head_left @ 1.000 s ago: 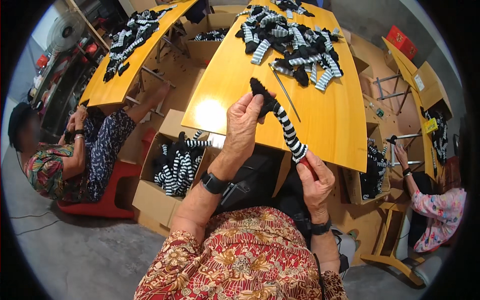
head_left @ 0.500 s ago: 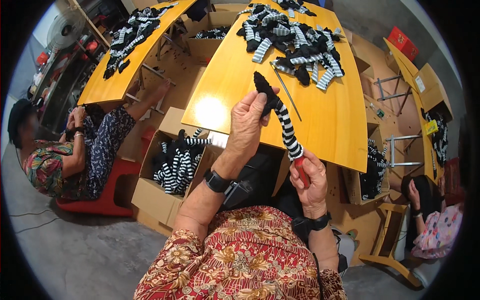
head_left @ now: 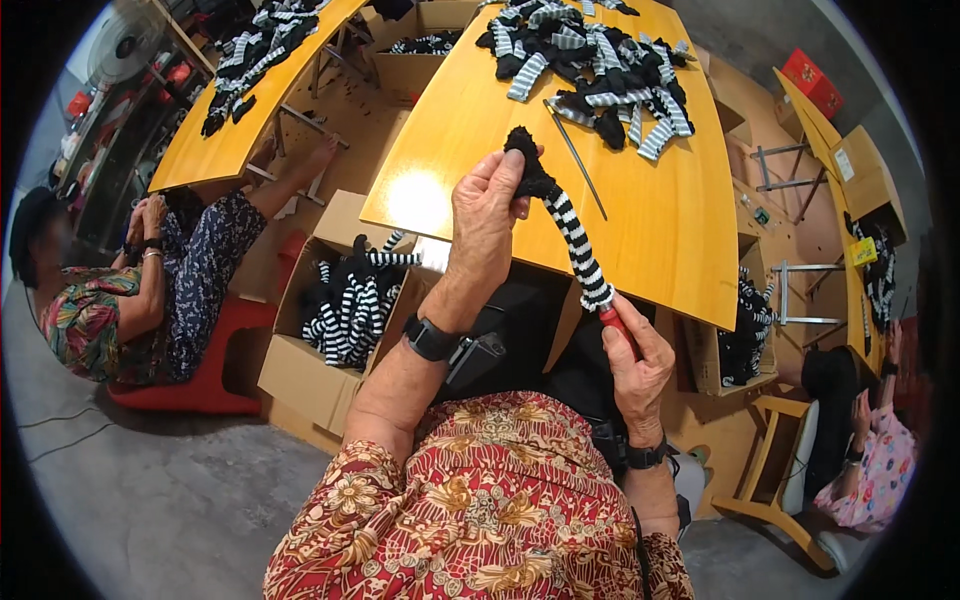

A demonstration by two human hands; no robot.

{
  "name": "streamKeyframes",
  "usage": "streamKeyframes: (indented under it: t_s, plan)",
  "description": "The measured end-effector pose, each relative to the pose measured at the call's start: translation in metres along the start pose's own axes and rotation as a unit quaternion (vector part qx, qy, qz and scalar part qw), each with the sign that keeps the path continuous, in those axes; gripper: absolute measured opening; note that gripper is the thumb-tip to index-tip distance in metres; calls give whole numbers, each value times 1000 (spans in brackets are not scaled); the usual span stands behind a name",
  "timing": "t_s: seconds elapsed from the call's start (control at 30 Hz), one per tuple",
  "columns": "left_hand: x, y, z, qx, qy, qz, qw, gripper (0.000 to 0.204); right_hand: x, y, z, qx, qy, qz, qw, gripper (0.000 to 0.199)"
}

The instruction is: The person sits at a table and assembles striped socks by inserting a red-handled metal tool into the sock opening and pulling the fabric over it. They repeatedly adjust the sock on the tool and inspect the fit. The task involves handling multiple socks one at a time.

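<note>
While the left hand (head_left: 487, 205) pinches the striped sock (head_left: 570, 235) at centre frame, the right hand (head_left: 632, 365) grips its red-handled rod (head_left: 617, 324) below.

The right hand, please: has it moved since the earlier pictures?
Yes. The right hand rose from below the yellow table's near edge to just beneath it.

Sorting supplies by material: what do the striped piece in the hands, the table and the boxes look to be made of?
Striped piece: soft knit fabric, matte; it sags and bends between left hand and right hand. Table: wood or wood-look top, glossy, with a bright glare patch. Box: plain brown cardboard, matte, flaps folded open.
</note>
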State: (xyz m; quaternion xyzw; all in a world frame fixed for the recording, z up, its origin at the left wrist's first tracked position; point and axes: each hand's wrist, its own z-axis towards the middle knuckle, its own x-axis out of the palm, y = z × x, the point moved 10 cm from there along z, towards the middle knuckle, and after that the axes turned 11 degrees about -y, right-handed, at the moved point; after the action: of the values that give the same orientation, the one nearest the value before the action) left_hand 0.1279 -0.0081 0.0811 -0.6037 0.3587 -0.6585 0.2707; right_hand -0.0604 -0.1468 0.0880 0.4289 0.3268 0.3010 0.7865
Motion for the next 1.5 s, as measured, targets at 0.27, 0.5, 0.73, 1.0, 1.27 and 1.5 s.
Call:
streamKeyframes:
  t_s: [0.27,0.5,0.73,1.0,1.27,1.5]
  plan:
    - [23,4,-14,35,40,27,998,19,0,-14,-8,39,-80,64,994,31]
    - [0,-1,-13,53,19,86,995,20,15,-45,-5,190,-5,187,964,32]
    - [-21,-16,5,16,15,5,1000,20,8,-23,-6,74,23,63,995,32]
    - [-11,6,-6,-18,56,-83,995,13,9,-43,-18,118,-37,254,959,36]
    - [-10,-21,-4,1,8,13,1000,20,5,-44,-20,97,-33,207,973,37]
    - [10,-8,-22,50,62,9,997,8,15,-39,-21,135,-61,255,955,36]
